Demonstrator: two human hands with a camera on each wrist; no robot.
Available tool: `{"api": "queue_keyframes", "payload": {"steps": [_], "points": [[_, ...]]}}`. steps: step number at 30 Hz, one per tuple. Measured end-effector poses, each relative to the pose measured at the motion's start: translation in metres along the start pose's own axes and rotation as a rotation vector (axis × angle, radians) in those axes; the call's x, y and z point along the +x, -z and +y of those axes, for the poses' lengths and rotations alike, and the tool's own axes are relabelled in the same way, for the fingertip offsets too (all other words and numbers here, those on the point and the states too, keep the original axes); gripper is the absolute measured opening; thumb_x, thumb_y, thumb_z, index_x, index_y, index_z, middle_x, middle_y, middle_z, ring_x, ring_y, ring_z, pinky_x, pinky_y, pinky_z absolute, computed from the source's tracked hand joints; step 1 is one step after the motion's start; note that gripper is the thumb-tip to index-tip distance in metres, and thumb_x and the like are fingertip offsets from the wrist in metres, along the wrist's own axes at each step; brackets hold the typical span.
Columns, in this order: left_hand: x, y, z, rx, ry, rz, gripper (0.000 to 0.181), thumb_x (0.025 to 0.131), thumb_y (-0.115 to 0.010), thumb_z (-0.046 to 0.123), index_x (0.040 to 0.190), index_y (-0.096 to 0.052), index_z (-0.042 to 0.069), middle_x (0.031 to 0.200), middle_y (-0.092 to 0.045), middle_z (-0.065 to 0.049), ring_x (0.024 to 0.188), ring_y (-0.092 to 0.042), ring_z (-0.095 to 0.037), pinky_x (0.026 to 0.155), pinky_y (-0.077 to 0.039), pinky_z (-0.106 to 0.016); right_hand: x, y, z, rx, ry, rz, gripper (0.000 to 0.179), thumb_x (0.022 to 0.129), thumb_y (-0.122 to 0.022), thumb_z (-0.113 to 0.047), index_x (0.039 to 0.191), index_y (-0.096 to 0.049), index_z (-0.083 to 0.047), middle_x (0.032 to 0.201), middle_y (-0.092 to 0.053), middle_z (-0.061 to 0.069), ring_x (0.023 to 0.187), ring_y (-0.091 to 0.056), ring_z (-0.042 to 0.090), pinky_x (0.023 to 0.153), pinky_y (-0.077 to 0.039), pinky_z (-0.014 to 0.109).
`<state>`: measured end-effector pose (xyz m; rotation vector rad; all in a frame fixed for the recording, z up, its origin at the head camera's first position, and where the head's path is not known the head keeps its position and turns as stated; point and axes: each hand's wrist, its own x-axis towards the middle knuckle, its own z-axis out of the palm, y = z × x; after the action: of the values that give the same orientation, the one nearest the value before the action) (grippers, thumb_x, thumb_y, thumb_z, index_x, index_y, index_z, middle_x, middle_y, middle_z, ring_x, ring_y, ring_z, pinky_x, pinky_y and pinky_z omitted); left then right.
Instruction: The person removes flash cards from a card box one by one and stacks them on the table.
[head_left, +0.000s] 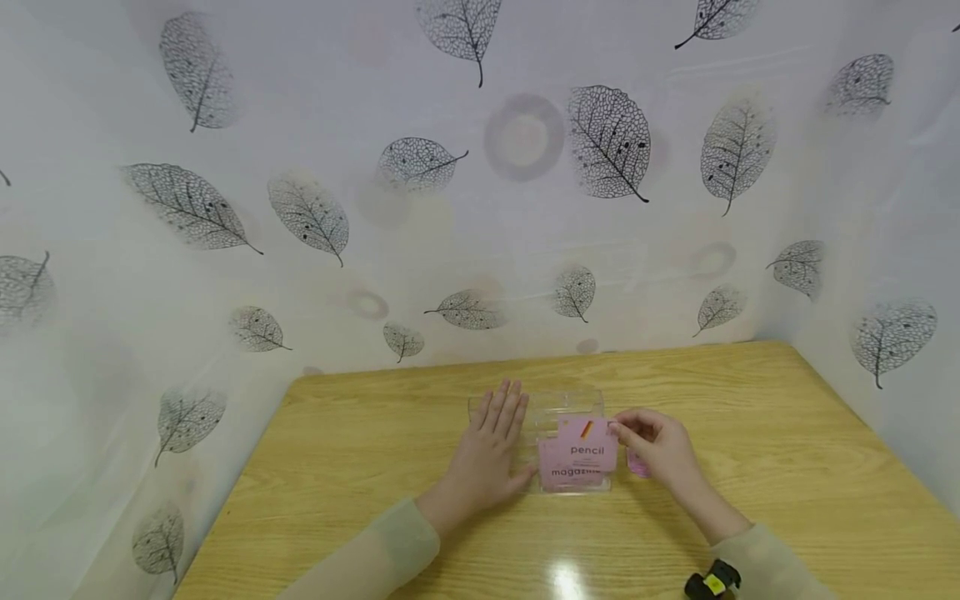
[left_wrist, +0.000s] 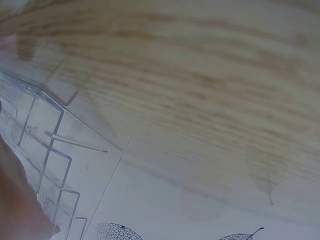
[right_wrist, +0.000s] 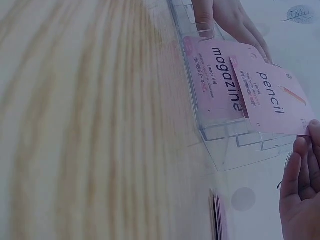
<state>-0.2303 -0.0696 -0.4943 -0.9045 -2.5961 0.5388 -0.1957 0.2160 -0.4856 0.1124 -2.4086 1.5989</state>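
A clear plastic tiered card rack (head_left: 573, 400) stands on the table, its stepped dividers (left_wrist: 60, 157) plain in the left wrist view. My left hand (head_left: 487, 454) rests on its left part with straight fingers. A pink card reading "magazine" (right_wrist: 215, 85) sits in the front of the rack. Between thumb and fingers, my right hand (head_left: 660, 450) pinches the right edge of a pink "pencil" card (head_left: 588, 442). This card overlaps the upper part of the magazine card in the head view; whether its lower edge is in a slot, I cannot tell.
A small stack of cards (right_wrist: 218, 217) lies on the wooden table (head_left: 360, 450) to the right of the rack, partly behind my right hand. A black device with a yellow label (head_left: 712, 581) is by the right sleeve. Leaf-patterned sheeting (head_left: 465, 233) surrounds the table's back and sides.
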Motion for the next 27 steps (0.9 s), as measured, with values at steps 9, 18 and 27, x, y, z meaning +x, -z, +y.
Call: {"api": "queue_keyframes", "payload": {"steps": [9, 18, 27], "points": [[0.000, -0.002, 0.000, -0.022, 0.004, 0.039, 0.104, 0.100, -0.040, 0.075, 0.169, -0.017, 0.000, 0.178, -0.013, -0.021, 0.167, -0.011, -0.037, 0.136, -0.021, -0.045, -0.001, 0.005, 0.000, 0.004, -0.005, 0.016, 0.013, 0.097, -0.075, -0.004, 0.103, -0.076, 0.007, 0.087, -0.076, 0.000, 0.072, -0.060, -0.003, 0.062, -0.056, 0.018], [-0.001, -0.002, 0.000, -0.022, 0.003, 0.034, 0.103, 0.101, -0.039, 0.075, 0.169, -0.017, 0.000, 0.179, -0.007, -0.021, 0.167, -0.011, -0.037, 0.136, -0.021, -0.046, -0.002, 0.010, 0.004, 0.006, -0.031, 0.039, 0.016, 0.098, -0.073, -0.004, 0.107, -0.075, 0.009, 0.086, -0.072, -0.012, 0.075, -0.060, -0.004, 0.066, -0.058, 0.017], [0.000, -0.002, 0.000, -0.008, 0.002, 0.032, 0.104, 0.100, -0.038, 0.075, 0.169, -0.016, 0.001, 0.179, -0.006, -0.021, 0.167, -0.011, -0.037, 0.136, -0.021, -0.045, -0.002, 0.015, 0.008, -0.014, -0.042, 0.063, 0.019, 0.099, -0.074, -0.009, 0.110, -0.076, 0.007, 0.089, -0.074, -0.006, 0.075, -0.059, -0.004, 0.064, -0.055, 0.016]]}}
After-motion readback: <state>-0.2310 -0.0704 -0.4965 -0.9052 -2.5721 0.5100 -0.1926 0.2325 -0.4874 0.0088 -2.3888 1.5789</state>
